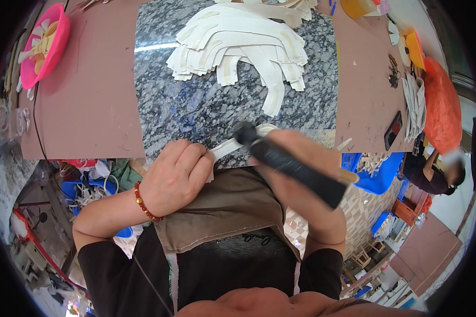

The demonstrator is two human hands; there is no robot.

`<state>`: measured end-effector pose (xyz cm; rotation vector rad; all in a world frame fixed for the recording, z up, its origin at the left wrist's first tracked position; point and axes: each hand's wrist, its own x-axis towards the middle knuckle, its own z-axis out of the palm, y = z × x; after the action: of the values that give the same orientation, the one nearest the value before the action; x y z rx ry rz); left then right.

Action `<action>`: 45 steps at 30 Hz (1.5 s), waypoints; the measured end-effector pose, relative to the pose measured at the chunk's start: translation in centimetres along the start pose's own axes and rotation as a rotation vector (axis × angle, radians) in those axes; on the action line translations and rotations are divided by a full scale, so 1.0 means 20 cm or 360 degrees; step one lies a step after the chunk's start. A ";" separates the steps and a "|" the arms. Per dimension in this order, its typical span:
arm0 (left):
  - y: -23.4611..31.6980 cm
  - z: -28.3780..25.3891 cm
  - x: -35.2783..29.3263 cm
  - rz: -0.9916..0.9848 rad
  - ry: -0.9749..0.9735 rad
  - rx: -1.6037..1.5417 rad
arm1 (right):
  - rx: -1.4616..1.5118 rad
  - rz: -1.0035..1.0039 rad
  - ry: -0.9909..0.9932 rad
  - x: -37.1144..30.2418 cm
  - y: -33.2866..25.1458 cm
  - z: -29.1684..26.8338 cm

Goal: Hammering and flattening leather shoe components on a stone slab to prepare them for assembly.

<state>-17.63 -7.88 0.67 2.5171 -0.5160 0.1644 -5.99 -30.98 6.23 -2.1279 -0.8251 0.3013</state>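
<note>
My left hand [175,171], with a red bead bracelet at the wrist, lies closed at the near edge of the stone slab. Its fingers pinch a narrow white strip-like piece [226,149], whose other end runs under the tool toward my right hand. Wrapped round a black hammer [296,165] is my right hand [308,150], slightly blurred. The hammer's rounded end is over the white piece; whether it touches cannot be told. On the slab beyond lies a pile of curved white cut pieces [238,37], overlapping one another.
The grey speckled slab [195,113] rests on a brown table [90,116]. A pink basin [58,45] of pale pieces is at the left. At right lie a phone [393,130], keys [393,73] and a red bag [442,105]. Blue bins [381,177] stand below; another person [433,171] is at far right.
</note>
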 end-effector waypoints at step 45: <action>-0.28 -0.01 0.38 0.0614 -0.0116 -0.0026 | -0.0396 0.0333 -0.0143 -0.06 -0.05 -0.02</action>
<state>-8.31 -5.90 -0.30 2.3895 -1.0259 0.2115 -7.21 -31.46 7.21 -2.4557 -0.7219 0.4242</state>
